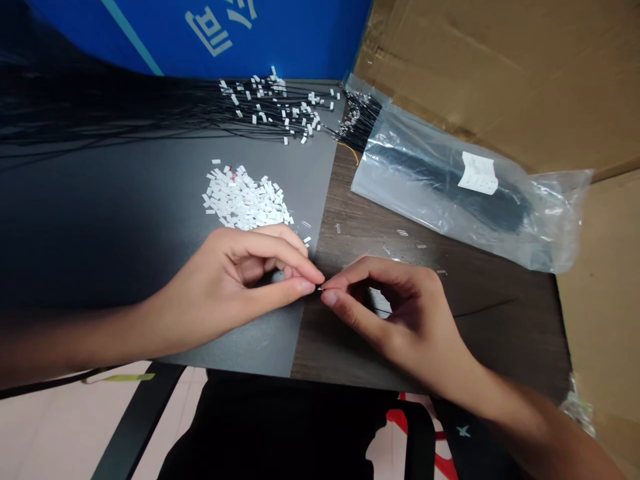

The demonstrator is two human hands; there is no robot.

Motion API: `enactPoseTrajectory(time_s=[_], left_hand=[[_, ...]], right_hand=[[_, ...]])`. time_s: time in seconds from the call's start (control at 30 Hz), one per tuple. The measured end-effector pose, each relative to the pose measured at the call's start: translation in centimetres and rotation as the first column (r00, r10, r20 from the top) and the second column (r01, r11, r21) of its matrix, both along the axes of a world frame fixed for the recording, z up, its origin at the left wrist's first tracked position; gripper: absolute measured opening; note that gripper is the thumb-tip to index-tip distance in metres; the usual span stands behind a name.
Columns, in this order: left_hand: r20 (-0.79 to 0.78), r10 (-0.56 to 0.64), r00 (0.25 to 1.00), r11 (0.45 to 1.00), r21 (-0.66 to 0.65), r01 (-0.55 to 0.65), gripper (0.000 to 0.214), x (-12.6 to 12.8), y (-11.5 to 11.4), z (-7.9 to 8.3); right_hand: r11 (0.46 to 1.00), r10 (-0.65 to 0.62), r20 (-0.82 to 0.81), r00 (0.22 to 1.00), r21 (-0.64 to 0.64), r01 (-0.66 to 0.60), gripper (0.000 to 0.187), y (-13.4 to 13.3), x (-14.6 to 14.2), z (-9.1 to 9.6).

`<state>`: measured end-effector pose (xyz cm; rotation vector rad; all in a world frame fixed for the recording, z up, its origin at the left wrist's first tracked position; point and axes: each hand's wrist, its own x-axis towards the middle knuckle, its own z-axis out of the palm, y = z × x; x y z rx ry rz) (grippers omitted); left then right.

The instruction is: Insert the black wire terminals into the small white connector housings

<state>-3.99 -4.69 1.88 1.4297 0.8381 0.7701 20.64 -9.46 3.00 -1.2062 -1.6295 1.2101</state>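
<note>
L hand [235, 280], R hand [400, 313] meet tip-to-tip above desk [500, 347] front edge. R pinches thin black wire [487, 307] end; L pinched closed, content too small to tell. Judged: fitting step; needs fine axial alignment. Beyond: white housings [245, 200], bagged wires [450, 187].

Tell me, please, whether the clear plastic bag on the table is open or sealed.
Open: the clear plastic bag has black wires with metal tips poking out its far left end.
</note>
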Motion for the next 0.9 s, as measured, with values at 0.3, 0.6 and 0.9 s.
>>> enactPoseTrajectory(time_s=[0.3, 0.6, 0.9], left_hand=[[0.005, -0.002, 1.000, 0.990, -0.138, 0.002, 0.013, 0.19, -0.07, -0.02], [0.001, 0.014, 1.000, 0.991, -0.130, -0.014, 0.012, 0.13, -0.09, -0.15], [0.023, -0.013, 1.000, 0.982, -0.189, 0.017, 0.013, 0.32, -0.29, 0.08]], right_hand=[[1.000, 0.004, 0.001, 1.000, -0.009, -0.004, 0.007, 0.01, 0.10, 0.06], [0.998, 0.008, -0.038, 0.999, -0.062, -0.010, 0.007, -0.06, 0.01, 0.04], [0.983, 0.025, -0.078, 0.997, -0.182, -0.039, 0.017, 0.23, 0.08, 0.30]])
